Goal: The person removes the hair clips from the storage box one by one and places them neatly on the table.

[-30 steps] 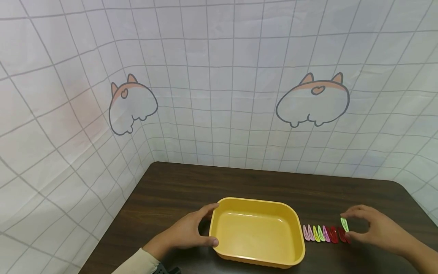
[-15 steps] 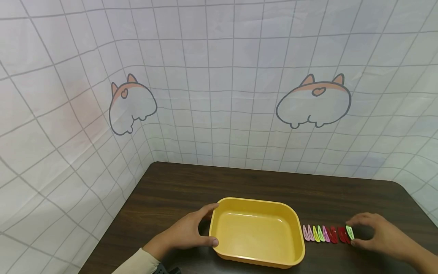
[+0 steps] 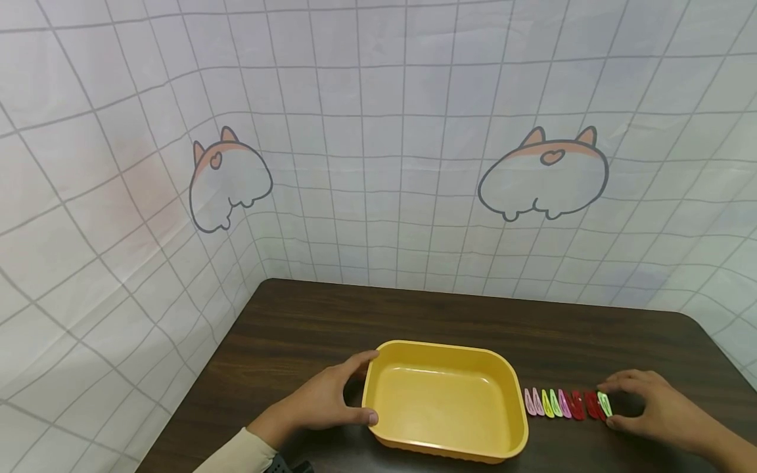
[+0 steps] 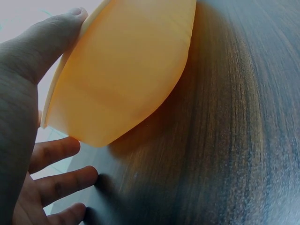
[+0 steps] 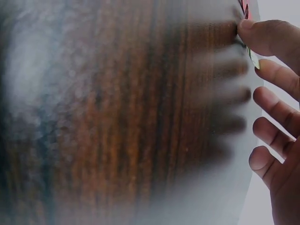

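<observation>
A yellow rectangular plastic basin [image 3: 440, 414] sits on the dark wooden table. My left hand [image 3: 328, 396] holds its left end, thumb on the rim and index finger at the far left corner; in the left wrist view the other fingers [image 4: 68, 183] spread below the rim near the tabletop. To the basin's right, snap hair clips lie in a row: pink, yellow, light green, magenta and dark red [image 3: 577, 405]. At the row's right end my right hand [image 3: 659, 407] pinches a light green hair clip [image 3: 604, 404] between thumb and index finger, down at table level beside the red ones.
The dark wood-grain table [image 3: 378, 309] has rounded back corners. A white grid-patterned curtain [image 3: 378, 164] with printed corgi figures hangs behind it and along the left side. A black band [image 3: 278, 465] shows at my left wrist.
My right hand has moved the light green hair clip right and down, from over the red clips to the row's right end. My left hand and the basin have stayed put.
</observation>
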`<state>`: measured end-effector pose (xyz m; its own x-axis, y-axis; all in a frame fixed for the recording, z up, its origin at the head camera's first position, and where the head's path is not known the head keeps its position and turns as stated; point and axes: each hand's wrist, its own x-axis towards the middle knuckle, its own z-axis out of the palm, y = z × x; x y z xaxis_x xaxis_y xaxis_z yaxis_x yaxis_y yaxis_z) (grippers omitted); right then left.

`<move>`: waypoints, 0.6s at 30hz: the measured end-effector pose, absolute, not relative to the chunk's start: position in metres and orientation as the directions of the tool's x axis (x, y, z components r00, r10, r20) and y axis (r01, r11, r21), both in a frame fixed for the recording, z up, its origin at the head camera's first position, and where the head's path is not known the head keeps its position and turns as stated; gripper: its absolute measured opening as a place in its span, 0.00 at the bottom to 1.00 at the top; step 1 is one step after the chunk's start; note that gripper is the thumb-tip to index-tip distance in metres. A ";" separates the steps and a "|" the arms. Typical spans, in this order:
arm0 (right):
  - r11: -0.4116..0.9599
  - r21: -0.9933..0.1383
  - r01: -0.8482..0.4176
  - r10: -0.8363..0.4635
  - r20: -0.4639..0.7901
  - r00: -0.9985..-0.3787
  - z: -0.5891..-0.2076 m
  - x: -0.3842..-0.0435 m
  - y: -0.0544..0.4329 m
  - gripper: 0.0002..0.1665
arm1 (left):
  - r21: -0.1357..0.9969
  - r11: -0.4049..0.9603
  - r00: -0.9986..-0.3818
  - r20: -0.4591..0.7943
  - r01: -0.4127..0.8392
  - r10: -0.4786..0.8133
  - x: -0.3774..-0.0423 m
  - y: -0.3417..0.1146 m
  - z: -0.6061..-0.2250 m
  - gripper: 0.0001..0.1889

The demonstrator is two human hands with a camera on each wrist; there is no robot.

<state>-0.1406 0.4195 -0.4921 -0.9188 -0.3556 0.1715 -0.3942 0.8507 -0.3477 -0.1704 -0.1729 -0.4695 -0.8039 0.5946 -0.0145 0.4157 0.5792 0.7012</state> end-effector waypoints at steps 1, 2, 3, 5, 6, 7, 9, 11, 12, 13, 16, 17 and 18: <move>0.853 -0.345 -0.393 -0.355 0.170 -0.919 -0.492 -0.141 0.419 0.29 | 0.701 0.579 -0.803 -0.014 0.416 0.595 -0.171 -0.173 -0.469 0.51; 0.856 -0.343 -0.388 -0.352 0.163 -0.922 -0.492 -0.141 0.419 0.29 | 0.702 0.578 -0.803 -0.014 0.417 0.596 -0.171 -0.173 -0.469 0.51; 0.858 -0.341 -0.385 -0.351 0.158 -0.923 -0.492 -0.141 0.419 0.29 | 0.701 0.579 -0.803 -0.015 0.416 0.595 -0.171 -0.173 -0.469 0.51; 0.861 -0.341 -0.377 -0.348 0.147 -0.926 -0.491 -0.141 0.419 0.29 | 0.703 0.580 -0.804 -0.019 0.412 0.594 -0.171 -0.173 -0.469 0.51; 0.863 -0.340 -0.374 -0.346 0.142 -0.928 -0.491 -0.140 0.419 0.30 | 0.704 0.579 -0.804 -0.020 0.411 0.594 -0.171 -0.173 -0.469 0.51; 0.865 -0.340 -0.368 -0.343 0.134 -0.930 -0.491 -0.140 0.419 0.30 | 0.706 0.578 -0.804 -0.020 0.410 0.595 -0.171 -0.173 -0.469 0.51; 0.868 -0.343 -0.359 -0.337 0.124 -0.933 -0.491 -0.140 0.420 0.31 | 0.707 0.579 -0.804 -0.024 0.406 0.594 -0.171 -0.172 -0.468 0.51; 0.872 -0.345 -0.348 -0.329 0.115 -0.937 -0.490 -0.140 0.420 0.31 | 0.709 0.578 -0.804 -0.024 0.405 0.594 -0.171 -0.172 -0.468 0.51; 0.873 -0.346 -0.344 -0.325 0.115 -0.939 -0.490 -0.140 0.420 0.32 | 0.707 0.578 -0.804 -0.023 0.407 0.594 -0.171 -0.172 -0.469 0.51; 0.874 -0.348 -0.341 -0.321 0.113 -0.940 -0.490 -0.140 0.420 0.32 | 0.707 0.577 -0.803 -0.022 0.409 0.596 -0.171 -0.172 -0.469 0.51; 0.874 -0.352 -0.335 -0.313 0.120 -0.942 -0.488 -0.139 0.420 0.33 | 0.707 0.575 -0.800 -0.021 0.412 0.600 -0.171 -0.172 -0.469 0.51; 0.876 -0.350 -0.332 -0.308 0.126 -0.943 -0.487 -0.139 0.419 0.33 | 0.706 0.575 -0.799 -0.022 0.413 0.601 -0.171 -0.172 -0.470 0.51; 0.880 -0.346 -0.325 -0.297 0.133 -0.946 -0.485 -0.139 0.418 0.34 | 0.706 0.574 -0.798 -0.020 0.415 0.602 -0.171 -0.172 -0.470 0.51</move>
<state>-0.1389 0.4184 -0.4854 -0.9456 -0.2971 0.1326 -0.3250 0.8802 -0.3459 -0.1708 -0.1723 -0.4700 -0.7979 0.6024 -0.0203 0.4151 0.5737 0.7061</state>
